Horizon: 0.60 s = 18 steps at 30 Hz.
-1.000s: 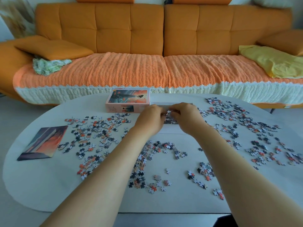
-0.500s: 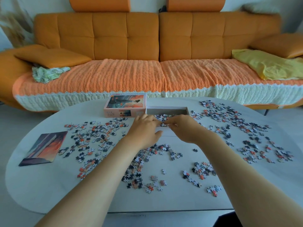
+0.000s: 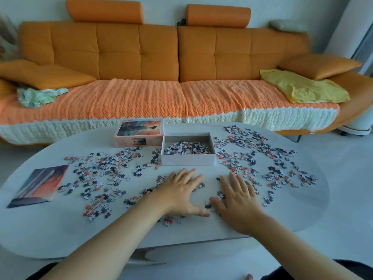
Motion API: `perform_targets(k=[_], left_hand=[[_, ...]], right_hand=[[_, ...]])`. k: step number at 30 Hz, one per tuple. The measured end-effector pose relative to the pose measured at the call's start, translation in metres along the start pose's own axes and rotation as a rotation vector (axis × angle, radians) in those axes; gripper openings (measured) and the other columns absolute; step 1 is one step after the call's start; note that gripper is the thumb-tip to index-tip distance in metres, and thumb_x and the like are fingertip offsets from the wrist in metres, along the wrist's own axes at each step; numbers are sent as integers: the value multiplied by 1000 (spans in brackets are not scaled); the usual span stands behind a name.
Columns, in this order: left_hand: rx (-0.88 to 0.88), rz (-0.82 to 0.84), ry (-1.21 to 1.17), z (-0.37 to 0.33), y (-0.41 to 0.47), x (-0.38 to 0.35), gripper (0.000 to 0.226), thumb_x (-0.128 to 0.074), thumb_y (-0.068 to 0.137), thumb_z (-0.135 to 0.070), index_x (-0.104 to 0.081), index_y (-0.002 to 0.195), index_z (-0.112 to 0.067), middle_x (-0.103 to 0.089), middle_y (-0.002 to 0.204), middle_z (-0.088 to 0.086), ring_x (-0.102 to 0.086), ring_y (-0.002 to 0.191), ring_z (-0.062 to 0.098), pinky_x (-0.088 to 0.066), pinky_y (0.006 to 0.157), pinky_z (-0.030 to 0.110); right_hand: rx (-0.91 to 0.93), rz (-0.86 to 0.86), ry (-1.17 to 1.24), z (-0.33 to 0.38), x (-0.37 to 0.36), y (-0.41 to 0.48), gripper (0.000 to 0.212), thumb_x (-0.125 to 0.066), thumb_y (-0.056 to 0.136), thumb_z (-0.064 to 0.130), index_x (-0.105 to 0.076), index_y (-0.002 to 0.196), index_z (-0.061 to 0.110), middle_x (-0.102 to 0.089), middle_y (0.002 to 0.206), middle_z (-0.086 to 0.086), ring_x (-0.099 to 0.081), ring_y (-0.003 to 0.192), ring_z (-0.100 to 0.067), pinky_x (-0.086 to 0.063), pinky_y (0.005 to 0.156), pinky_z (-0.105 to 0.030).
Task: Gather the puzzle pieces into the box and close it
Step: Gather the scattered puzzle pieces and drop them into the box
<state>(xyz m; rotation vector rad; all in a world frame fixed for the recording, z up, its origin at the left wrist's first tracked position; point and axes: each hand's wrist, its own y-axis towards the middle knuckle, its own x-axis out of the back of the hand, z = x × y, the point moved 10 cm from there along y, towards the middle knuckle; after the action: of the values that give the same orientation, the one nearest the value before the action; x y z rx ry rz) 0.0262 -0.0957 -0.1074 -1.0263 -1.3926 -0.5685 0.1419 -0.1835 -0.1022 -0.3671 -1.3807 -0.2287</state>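
Lid [image 3: 139,136] upper centre, print [image 3: 40,184] at left. The box [image 3: 187,160] (part-filled) lies above the left hand [image 3: 181,191] and right hand [image 3: 237,201], both spread flat, released, on scattered puzzle pieces [image 3: 101,168].

— What sort of place are you in?
— A home living room. You face an orange sofa [image 3: 157,51] with a knitted throw [image 3: 131,100] and a loose cushion [image 3: 40,73], just beyond the far edge of your white table [image 3: 40,229].
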Motion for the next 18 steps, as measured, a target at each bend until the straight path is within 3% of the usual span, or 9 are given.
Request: perform_targets(k=[4, 7, 10, 12, 15, 18], left_hand=[[-64, -17, 38, -8, -1, -8, 119, -38, 68, -92, 14, 154, -28, 22, 160, -2, 22, 147, 18, 10, 120, 42], [-139, -63, 22, -20, -8, -6, 122, -38, 65, -93, 11, 154, -25, 18, 161, -6, 19, 147, 11, 10, 119, 31], [-125, -111, 2, -21, -16, -4, 127, -41, 62, -93, 9, 155, -22, 12, 162, -7, 13, 147, 8, 10, 117, 25], [-90, -160, -35, -10, -22, -2, 128, -40, 61, -95, 7, 155, -21, 8, 163, -6, 10, 148, 8, 7, 118, 27], [-36, -212, -20, 16, -36, 0, 121, -29, 66, -97, 9, 155, -25, 10, 163, -9, 16, 146, 6, 0, 122, 35], [53, -177, 3, 41, -49, -7, 113, -29, 71, -93, 15, 153, -28, 20, 160, -11, 26, 144, 8, 8, 121, 36]], right_hand=[[-10, -75, 30, -5, -5, -7, 90, -1, 76, 76, -2, 154, 30, 12, 162, -4, 16, 148, -23, 9, 119, -46], [92, -77, 98, 7, -6, 3, 75, -24, 93, 64, -10, 155, 25, 2, 163, -3, 8, 149, -24, 3, 121, -38], [254, -160, 254, 35, 2, 12, 62, -39, 95, 48, -32, 148, 17, -29, 152, -3, -23, 142, -23, -19, 117, -30], [298, -192, 340, 53, 6, 18, 51, -46, 96, 39, -41, 141, 17, -39, 138, -2, -36, 130, -21, -32, 110, -31], [328, -208, 431, 75, 9, 27, 45, -51, 97, 34, -44, 139, 20, -45, 126, -4, -38, 122, -21, -37, 103, -34], [362, -189, 463, 96, 9, 34, 45, -52, 96, 34, -45, 139, 22, -48, 123, -3, -38, 121, -20, -35, 103, -31]])
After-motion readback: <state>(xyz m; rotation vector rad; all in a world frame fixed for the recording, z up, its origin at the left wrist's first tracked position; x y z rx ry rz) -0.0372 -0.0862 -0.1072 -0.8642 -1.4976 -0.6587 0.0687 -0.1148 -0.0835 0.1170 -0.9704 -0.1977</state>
